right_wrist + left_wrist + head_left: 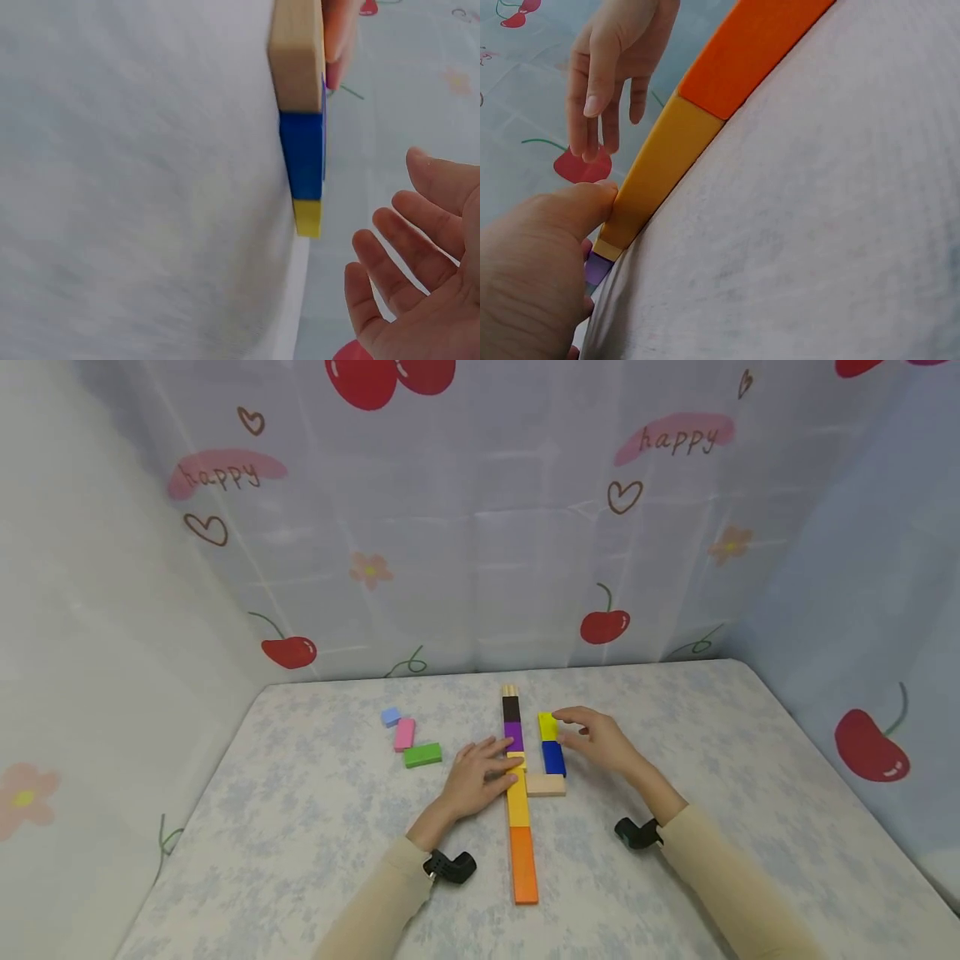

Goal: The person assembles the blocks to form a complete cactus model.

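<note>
My left hand (474, 777) rests with extended fingers on a straight row of wooden blocks. Nearest in that row is a long orange block (523, 872), followed by a golden-yellow block (518, 810), a purple block (512, 730) and a dark brown block (511, 710). The thumb lies along the golden-yellow block (660, 161) in the left wrist view. To the right, my right hand (600, 741) hovers with loose fingers beside a bright yellow block (547, 727), holding nothing. A blue block (553, 758) and a plain wood block (547, 786) continue from the yellow one toward the row.
Left of the row lie a green block (423, 755), a pink block (404, 735) and a small light-blue block (391, 717). Pale sticks (510, 690) stand at the row's far end. A printed curtain (480, 527) hangs behind the table (262, 827).
</note>
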Motion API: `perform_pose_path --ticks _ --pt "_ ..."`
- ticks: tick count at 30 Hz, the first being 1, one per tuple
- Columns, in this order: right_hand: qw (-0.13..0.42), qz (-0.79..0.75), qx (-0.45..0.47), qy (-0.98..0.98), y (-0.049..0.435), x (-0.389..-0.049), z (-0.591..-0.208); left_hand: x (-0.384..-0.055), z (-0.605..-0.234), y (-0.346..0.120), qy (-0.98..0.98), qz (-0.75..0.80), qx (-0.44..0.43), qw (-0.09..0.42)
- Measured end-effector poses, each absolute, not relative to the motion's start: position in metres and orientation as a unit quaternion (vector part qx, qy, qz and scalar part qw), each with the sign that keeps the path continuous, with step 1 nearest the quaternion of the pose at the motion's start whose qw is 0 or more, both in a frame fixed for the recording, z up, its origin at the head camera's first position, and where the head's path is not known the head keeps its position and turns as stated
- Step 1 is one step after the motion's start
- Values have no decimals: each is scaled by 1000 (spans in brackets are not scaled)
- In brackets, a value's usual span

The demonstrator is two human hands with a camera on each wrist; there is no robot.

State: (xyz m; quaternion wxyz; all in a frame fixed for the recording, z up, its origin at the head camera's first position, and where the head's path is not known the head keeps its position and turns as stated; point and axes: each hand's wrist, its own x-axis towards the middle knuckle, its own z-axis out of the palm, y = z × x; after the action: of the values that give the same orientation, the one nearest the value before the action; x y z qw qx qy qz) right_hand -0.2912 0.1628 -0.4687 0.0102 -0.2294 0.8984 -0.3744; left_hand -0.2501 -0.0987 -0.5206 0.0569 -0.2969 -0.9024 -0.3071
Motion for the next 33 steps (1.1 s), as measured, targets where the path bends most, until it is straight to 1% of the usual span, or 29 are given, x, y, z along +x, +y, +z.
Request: perform_pose_path --ticks 5,8,15,18,24,33 --pt "25 -381 -245 891 165 -273 -477 -251 -522 -98 -901 -312 -295 60" --pt "22 -377 -255 890 166 -267 -485 -251 -523 -98 -901 -313 -294 60" --pt "-12 -320 -309 896 169 -261 -506 -251 -525 -98 -901 -313 -296 58" --pt "-22 -306 -324 895 169 -262 -506 -252 -523 -98 -900 -319 -292 56" --pt "-17 -293 -336 895 170 -262 -502 -253 -521 -99 -903 -317 -288 44" --pt "-21 -289 -340 895 170 -262 -504 -253 -522 -99 -898 -326 -291 49"
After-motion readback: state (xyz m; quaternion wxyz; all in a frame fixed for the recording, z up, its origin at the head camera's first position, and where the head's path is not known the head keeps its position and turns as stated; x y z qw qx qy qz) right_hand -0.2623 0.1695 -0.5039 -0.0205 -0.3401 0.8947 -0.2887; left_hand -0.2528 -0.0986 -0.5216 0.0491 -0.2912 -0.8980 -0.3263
